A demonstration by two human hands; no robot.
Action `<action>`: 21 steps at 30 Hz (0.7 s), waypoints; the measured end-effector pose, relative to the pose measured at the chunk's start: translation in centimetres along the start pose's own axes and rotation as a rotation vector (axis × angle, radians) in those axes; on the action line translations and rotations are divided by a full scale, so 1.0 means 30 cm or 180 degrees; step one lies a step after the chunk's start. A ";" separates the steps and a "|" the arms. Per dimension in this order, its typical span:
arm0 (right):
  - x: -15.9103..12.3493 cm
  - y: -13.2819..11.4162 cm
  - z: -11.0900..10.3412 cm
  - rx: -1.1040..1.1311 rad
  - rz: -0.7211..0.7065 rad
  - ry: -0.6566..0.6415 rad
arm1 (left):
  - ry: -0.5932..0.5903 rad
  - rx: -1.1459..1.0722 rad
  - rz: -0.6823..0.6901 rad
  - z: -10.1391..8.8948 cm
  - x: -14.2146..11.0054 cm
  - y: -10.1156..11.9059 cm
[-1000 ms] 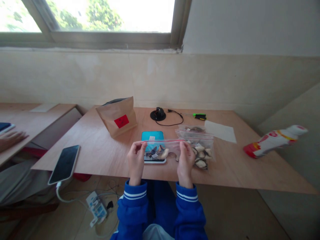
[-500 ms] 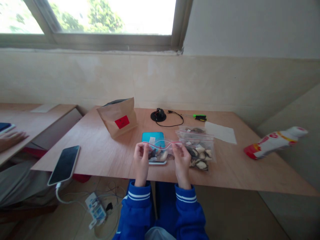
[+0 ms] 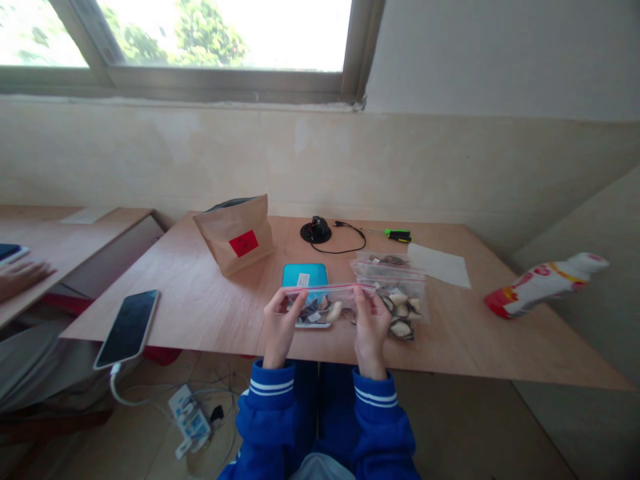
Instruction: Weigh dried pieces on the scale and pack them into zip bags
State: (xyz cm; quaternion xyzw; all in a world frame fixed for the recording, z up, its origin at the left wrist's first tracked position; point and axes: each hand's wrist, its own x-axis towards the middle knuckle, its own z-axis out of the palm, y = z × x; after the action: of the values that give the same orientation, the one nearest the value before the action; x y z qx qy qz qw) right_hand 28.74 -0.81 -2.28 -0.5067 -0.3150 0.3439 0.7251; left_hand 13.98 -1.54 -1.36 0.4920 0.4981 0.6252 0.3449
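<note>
Between my two hands a clear zip bag (image 3: 327, 307) with a red seal line is stretched straight across. Dark and pale pieces and a small white label lie inside it. My left hand (image 3: 281, 323) pinches the bag's left top corner, and my right hand (image 3: 371, 327) pinches the right end of the seal. Behind and below the bag is a blue case or tray (image 3: 306, 275) with a white label, partly hidden. Just right of my right hand, several filled zip bags (image 3: 400, 308) with dark-and-cream pieces lie overlapping on the table.
A brown paper pouch (image 3: 237, 233) stands at the back left. A black round-based device (image 3: 316, 230) with a cable, screwdrivers (image 3: 399, 235), a white sheet (image 3: 440, 265) and a tilted bottle (image 3: 543, 287) are on the table. A charging phone (image 3: 127, 328) overhangs the left edge. Another person's hand (image 3: 25, 277) rests far left.
My hands have moved apart, and the bag's top edge, wavy and gaping before, is now pulled taut and straight. The other things stay put.
</note>
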 end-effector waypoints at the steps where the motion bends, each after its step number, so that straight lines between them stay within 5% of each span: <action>1: -0.001 0.000 0.002 0.0042 0.0003 0.0021 | 0.0036 0.0000 0.0056 0.000 -0.003 0.004; 11: 0.008 0.009 -0.014 -0.0045 0.0081 -0.0744 | 0.0255 -0.0364 -0.0148 0.011 -0.013 0.006; 21: -0.006 0.010 -0.012 -0.0143 0.0076 -0.0742 | -0.0063 -0.0361 -0.0118 -0.024 -0.005 0.000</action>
State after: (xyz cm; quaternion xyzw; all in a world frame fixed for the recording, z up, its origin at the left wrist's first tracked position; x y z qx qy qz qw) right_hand 28.86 -1.07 -2.69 -0.4832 -0.3987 0.4019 0.6679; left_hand 13.34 -1.88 -1.41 0.4685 0.4674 0.6411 0.3886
